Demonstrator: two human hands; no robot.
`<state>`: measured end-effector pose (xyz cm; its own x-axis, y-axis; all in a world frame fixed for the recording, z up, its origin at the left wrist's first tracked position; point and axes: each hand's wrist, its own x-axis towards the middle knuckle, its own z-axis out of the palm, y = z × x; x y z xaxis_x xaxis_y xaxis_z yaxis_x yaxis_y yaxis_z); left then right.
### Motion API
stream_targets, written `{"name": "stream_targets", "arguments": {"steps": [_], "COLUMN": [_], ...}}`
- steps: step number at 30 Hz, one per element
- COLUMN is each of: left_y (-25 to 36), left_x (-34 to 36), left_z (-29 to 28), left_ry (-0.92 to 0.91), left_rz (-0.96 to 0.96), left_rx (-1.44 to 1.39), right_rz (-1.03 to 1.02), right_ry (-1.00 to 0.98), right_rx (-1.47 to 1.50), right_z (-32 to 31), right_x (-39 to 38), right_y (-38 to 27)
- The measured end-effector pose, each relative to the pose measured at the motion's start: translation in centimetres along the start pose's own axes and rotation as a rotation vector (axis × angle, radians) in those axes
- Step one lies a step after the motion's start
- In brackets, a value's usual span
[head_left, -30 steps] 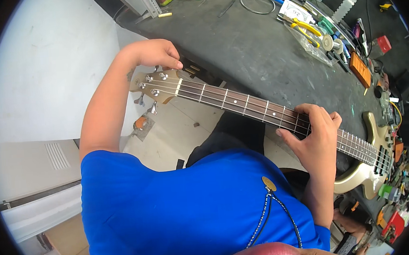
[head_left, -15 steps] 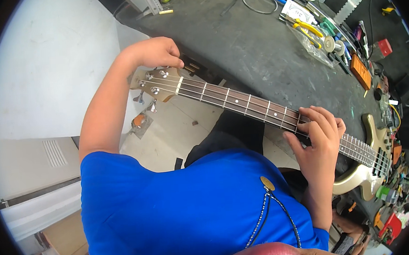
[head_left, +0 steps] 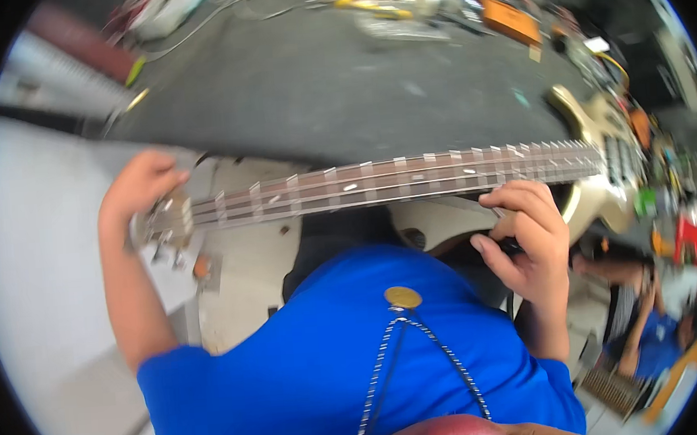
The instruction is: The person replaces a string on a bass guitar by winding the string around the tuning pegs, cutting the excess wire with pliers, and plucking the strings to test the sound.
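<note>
A bass guitar (head_left: 411,182) with a dark fretboard and pale gold body lies across in front of me, its neck running left to right. My left hand (head_left: 146,183) is at the headstock (head_left: 173,222), fingers curled at its far edge; motion blur and the hand hide what they hold there. Two metal tuning pegs stick out on the headstock's near side. My right hand (head_left: 527,233) is by the neck's near edge toward the body, fingers bent and apart, fingertips close to the strings. Whether they touch the strings is hard to tell.
A dark workbench (head_left: 315,90) lies beyond the neck. Yellow-handled pliers (head_left: 374,4), an orange block (head_left: 510,19) and cables sit along its far side. At the right, a person in blue (head_left: 656,345) sits beyond a red object (head_left: 692,239).
The view has swung, so the neck now lies nearly level. My right fingers have come off the fretboard to its near edge. My left hand stays at the headstock.
</note>
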<state>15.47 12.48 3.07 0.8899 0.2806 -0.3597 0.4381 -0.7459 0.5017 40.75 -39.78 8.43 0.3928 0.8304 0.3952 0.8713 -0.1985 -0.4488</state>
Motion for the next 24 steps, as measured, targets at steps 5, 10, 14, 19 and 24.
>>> {"name": "stream_targets", "arguments": {"steps": [5,10,14,19,24], "left_y": [8.6,18.8,21.9,20.4,20.3], "left_x": [-3.6,-5.5,-1.2,0.4,1.9], "left_z": [2.1,7.8,14.4,18.9,18.8], "left_ry": [0.605,-0.174,-0.495,-0.165,0.027], "left_rz": [0.136,0.818,0.13,0.17,0.199], "left_rx": [0.24,-0.977,-1.266,-1.998,-1.968], "right_rz": [0.253,0.504,0.738,1.004,1.284], "right_ry": [0.296,0.693,0.984,1.098,1.006], "right_rx": [-0.228,-0.296,-0.326,-0.347,-0.204], "right_z": [-4.1,-5.1,-6.9,-11.7,-17.5], "right_x": [-5.3,-11.6,-17.3,-22.1,-22.6], "right_y": [4.8,10.2,15.4,25.0,31.7]}}
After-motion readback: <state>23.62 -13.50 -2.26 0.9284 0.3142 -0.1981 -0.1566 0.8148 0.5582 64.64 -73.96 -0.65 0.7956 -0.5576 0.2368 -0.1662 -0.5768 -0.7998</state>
